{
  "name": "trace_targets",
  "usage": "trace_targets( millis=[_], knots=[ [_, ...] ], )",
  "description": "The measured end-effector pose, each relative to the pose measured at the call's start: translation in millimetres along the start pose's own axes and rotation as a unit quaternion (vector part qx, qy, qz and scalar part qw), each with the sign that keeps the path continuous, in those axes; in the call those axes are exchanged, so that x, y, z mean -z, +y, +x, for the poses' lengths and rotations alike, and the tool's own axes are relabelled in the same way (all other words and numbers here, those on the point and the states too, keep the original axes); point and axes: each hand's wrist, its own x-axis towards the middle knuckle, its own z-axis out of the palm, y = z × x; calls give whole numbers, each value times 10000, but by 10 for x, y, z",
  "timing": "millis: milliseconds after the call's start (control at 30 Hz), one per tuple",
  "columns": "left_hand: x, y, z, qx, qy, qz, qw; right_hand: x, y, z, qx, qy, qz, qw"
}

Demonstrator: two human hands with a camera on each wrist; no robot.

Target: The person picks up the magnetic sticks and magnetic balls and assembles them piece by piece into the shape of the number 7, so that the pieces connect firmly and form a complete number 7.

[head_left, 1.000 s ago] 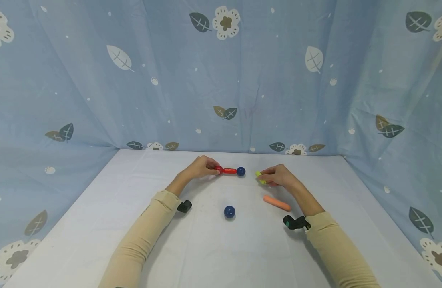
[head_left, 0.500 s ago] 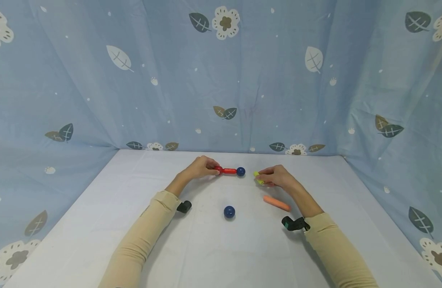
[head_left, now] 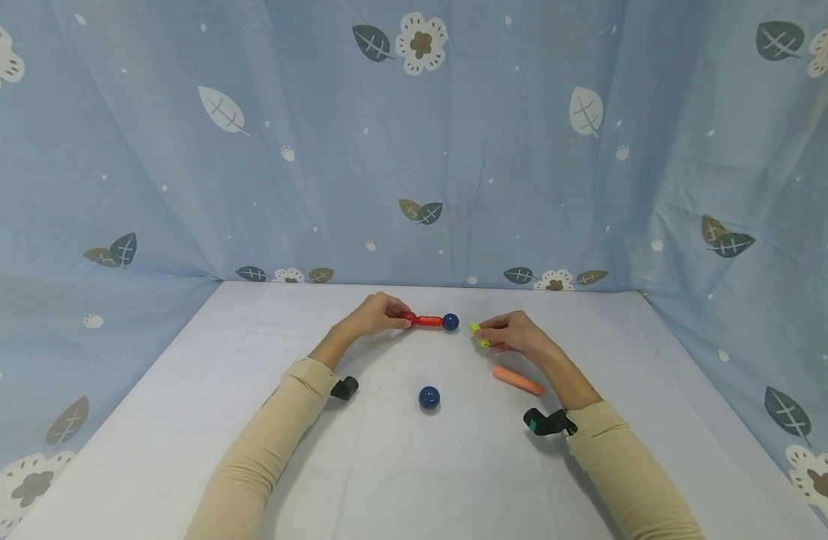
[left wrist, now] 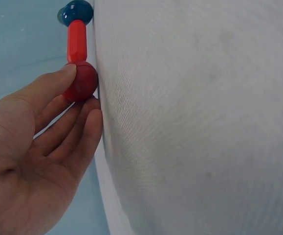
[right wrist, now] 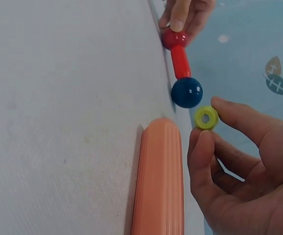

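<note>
My left hand (head_left: 382, 313) pinches a red ball (left wrist: 84, 82) between thumb and fingers. From that ball a short red rod (head_left: 430, 321) runs right to a dark blue ball (head_left: 451, 322), all three joined in a line on the table. My right hand (head_left: 518, 334) pinches a short yellow-green rod (right wrist: 206, 118) between thumb and fingertips. In the right wrist view its round end shows a hole in the middle. This rod stands a small gap to the right of the joined blue ball.
Nearer me on the white table (head_left: 387, 480) lies a second dark blue ball (head_left: 429, 397). An orange ribbed rod (head_left: 518, 380) rests just in front of my right hand. Behind the table hangs a blue patterned curtain (head_left: 360, 150).
My right hand has shifted slightly left with the yellow-green rod, closing some of the gap to the joined blue ball. The left hand and the red piece have stayed put.
</note>
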Motion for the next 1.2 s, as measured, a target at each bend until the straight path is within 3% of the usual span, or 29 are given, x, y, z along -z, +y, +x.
trace_targets(
  millis=[567, 967, 1200],
  knots=[
    [-10, -22, 11, 35, 9, 14, 10000, -89, -43, -24, -79, -145, 366, 9992],
    [-17, -24, 21, 134, -16, 2, 9999, -152, -61, -7, -123, -89, 303, 9994],
    [-18, -35, 20, 28, -17, -2, 10000, -174, -72, -24, -130, -145, 252, 9995]
  ],
)
